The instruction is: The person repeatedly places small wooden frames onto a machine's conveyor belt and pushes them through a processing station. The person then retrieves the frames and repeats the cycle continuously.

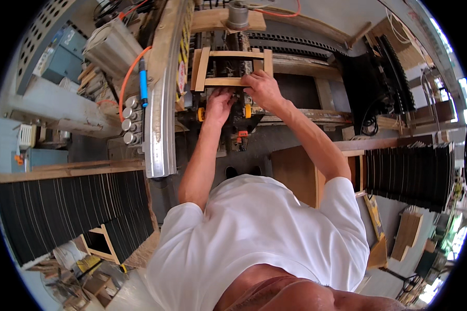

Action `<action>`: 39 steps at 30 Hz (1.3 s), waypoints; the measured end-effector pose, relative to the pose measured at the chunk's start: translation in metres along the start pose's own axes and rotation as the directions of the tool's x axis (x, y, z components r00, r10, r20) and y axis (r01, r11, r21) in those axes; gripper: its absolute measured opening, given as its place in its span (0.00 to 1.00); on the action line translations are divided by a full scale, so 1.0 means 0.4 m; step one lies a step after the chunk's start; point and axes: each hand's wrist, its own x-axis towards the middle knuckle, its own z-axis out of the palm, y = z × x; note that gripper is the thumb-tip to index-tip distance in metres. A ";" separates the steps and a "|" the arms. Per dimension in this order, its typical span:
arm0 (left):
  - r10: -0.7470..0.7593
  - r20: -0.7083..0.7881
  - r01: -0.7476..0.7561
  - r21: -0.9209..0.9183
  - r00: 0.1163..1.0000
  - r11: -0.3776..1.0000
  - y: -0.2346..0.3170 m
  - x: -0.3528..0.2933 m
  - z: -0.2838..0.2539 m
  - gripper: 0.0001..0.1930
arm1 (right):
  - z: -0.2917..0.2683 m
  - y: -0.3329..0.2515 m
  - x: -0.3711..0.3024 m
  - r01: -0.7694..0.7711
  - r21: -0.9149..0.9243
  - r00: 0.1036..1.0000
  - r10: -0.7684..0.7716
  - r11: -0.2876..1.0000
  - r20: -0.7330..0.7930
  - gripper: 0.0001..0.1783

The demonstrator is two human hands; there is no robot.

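A small rectangular frame of pale wood strips point(223, 82) lies on the machine bed in front of me, with a dark gap in its middle. My right hand point(264, 92) has its fingers bent over the right end of the near strip. Just below that strip is my left hand point(219, 108), its fingers curled together close to the wood. What the left fingertips hold, if anything, is hidden. Two yellow round parts point(248, 111) sit on the machine near my wrists. Nearer to me is an orange-red fitting point(242, 135).
A metal cylinder point(238, 16) stands beyond the frame. To my left runs a thick metal beam point(161, 124) with a blue tool point(143, 85) and an orange hose. Stacked black panels stand at left point(62, 212) and right point(407, 173). A wooden board point(296, 173) is beside my right arm.
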 end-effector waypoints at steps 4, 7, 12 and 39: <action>-0.001 -0.023 0.001 -0.033 1.000 0.999 0.003 -0.005 -0.013 0.19 | 0.066 0.006 0.048 -0.015 -0.065 0.996 0.020 0.998 0.084 0.12; 0.043 -0.010 -0.044 -0.113 0.999 0.993 -0.011 0.012 -0.005 0.17 | 0.074 0.024 0.063 -0.007 -0.105 0.989 0.022 0.994 0.149 0.12; 0.104 -0.175 -0.127 -0.125 0.979 0.984 -0.033 0.032 0.001 0.13 | 0.085 0.064 0.093 0.073 -0.012 0.991 -0.071 0.997 0.115 0.12; 0.122 -0.405 -0.149 -0.036 0.906 0.988 -0.126 -0.593 0.011 0.18 | 0.252 0.212 0.301 -0.033 0.134 0.994 0.019 0.990 0.109 0.09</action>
